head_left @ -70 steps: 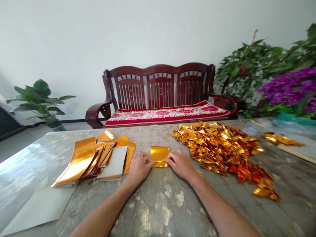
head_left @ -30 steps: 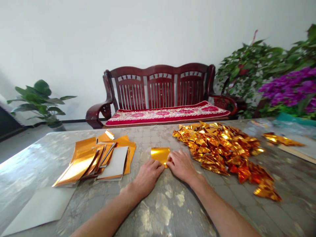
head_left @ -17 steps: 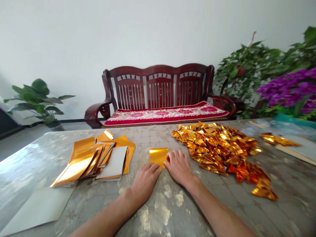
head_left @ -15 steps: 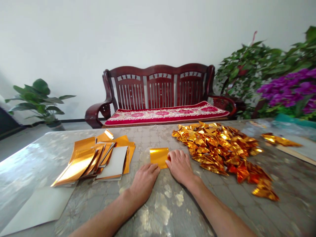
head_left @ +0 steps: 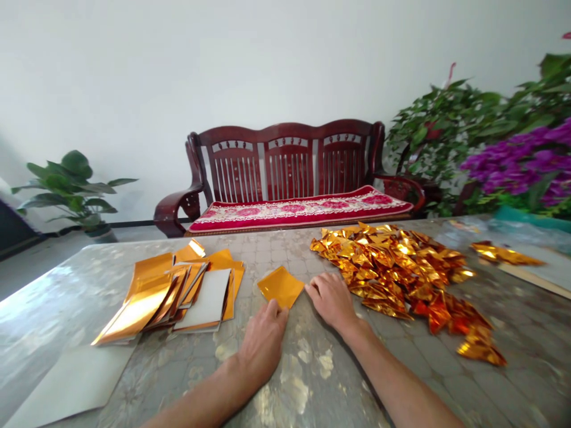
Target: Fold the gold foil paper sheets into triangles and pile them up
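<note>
A square of gold foil paper [head_left: 281, 286] lies turned cornerwise on the table in front of me, its far edge slightly curled. My left hand [head_left: 266, 333] is closed on its near corner, thumb and fingers pinched together. Beside the right corner is my right hand [head_left: 329, 300], its fingers bent and drawn together. Its fingertips are at or just off that corner; whether anything is between them is hidden. To the left lies a loose stack of gold foil sheets [head_left: 147, 297], with a pale backing side [head_left: 207, 297] showing. On the right spreads a heap of folded gold foil pieces [head_left: 392, 261].
A pale sheet [head_left: 74, 380] lies at the table's [head_left: 250, 252] left front. At the right are a single folded foil piece [head_left: 506, 254], clear plastic [head_left: 468, 229] and a flat board [head_left: 544, 273]. A wooden bench [head_left: 288, 163] stands behind, with plants on both sides.
The foil paper has turned from squarely placed to cornerwise and shifted slightly left. My left fingers have moved onto its near corner, while my right hand has shifted slightly right. The view tilted a little.
</note>
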`<state>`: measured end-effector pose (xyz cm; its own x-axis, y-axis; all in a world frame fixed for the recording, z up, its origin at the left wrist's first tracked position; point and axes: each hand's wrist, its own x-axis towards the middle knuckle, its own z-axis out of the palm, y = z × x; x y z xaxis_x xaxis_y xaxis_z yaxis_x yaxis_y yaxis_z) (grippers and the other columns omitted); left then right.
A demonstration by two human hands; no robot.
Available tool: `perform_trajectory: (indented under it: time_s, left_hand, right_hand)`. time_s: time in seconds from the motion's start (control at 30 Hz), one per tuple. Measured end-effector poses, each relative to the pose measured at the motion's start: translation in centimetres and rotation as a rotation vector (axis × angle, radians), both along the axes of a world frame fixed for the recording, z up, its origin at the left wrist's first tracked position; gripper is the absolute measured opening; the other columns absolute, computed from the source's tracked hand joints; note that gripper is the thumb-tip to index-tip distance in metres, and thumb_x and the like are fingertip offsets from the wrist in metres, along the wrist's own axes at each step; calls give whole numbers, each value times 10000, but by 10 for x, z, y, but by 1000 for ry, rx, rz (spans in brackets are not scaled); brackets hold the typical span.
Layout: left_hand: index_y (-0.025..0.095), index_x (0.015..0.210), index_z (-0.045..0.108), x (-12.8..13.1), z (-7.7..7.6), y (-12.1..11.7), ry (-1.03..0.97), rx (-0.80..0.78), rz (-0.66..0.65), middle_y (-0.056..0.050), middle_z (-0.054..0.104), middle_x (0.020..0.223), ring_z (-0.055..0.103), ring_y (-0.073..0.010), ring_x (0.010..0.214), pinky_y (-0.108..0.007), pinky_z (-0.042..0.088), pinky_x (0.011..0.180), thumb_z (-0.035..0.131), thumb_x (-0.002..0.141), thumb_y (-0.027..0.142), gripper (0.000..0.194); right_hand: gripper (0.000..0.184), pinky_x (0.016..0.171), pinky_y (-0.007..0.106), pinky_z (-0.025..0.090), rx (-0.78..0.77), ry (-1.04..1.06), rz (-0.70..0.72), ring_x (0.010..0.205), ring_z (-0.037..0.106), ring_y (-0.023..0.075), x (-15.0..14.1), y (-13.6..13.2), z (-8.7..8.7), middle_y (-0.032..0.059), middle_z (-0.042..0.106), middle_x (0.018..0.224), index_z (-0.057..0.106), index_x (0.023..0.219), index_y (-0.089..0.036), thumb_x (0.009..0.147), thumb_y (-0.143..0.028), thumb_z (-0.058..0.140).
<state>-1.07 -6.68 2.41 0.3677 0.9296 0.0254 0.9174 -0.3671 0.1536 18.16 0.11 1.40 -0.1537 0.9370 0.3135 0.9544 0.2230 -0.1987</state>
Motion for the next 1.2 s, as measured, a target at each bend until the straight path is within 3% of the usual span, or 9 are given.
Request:
perform_trajectory:
  time_s: [0.13, 0.5, 0.67, 0.77, 0.83, 0.93, 1.2]
  left_hand:
    - [211, 1019, 617, 9, 0, -2, -76, -43, -17, -66, 562, 1031, 566, -191, 962, -280, 460, 825, 417, 881, 94, 270]
    - [231, 1006, 642, 17, -6, -1, -230, -27, -59, -51, 585, 975, 589, -166, 882, -250, 453, 775, 407, 877, 94, 301]
    - [227, 839, 682, 9, -10, 18, -455, 9, -44, -15, 622, 830, 604, -150, 826, -247, 448, 777, 453, 877, 110, 259]
    - [226, 973, 684, 0, -9, 34, -528, 118, 38, -29, 654, 955, 603, -171, 945, -273, 454, 859, 501, 845, 97, 258]
    - [216, 1130, 646, -7, -8, 44, -455, 176, 66, -56, 657, 1081, 578, -212, 1057, -329, 434, 952, 546, 839, 130, 320]
    - [200, 1230, 602, -14, -6, 50, -307, 135, 102, -85, 642, 1151, 564, -257, 1100, -371, 427, 976, 606, 831, 215, 400]
    - [229, 1143, 618, -19, -2, 50, -229, -55, 204, -38, 670, 1011, 629, -217, 981, -293, 436, 814, 621, 821, 308, 332]
  right_hand:
    - [233, 783, 328, 311, -14, 61, 19, 930, 522, 217, -8, -4, 1, 36, 646, 947, 665, 860, -239, 885, -459, 592]
    - [224, 829, 337, 327, -62, 165, -14, 985, 499, 234, -21, -8, -3, 38, 623, 1009, 675, 901, -240, 765, -414, 715]
    - [201, 819, 335, 323, -68, 175, 33, 976, 486, 227, -22, -10, -3, 30, 612, 990, 663, 889, -241, 763, -384, 728]
    - [175, 828, 324, 321, -78, 188, 171, 982, 483, 210, -21, -11, -1, 15, 612, 984, 657, 896, -244, 787, -364, 723]
    - [181, 829, 313, 322, -83, 182, 282, 982, 481, 198, -21, -11, 1, 4, 610, 989, 652, 901, -242, 779, -342, 742]
    - [192, 824, 303, 320, -85, 159, 384, 985, 477, 191, -21, -11, 3, -8, 609, 984, 649, 888, -238, 759, -309, 771]
    - [249, 800, 305, 321, -91, 145, 407, 968, 489, 183, -18, -9, 2, -13, 621, 971, 642, 912, -237, 747, -350, 792]
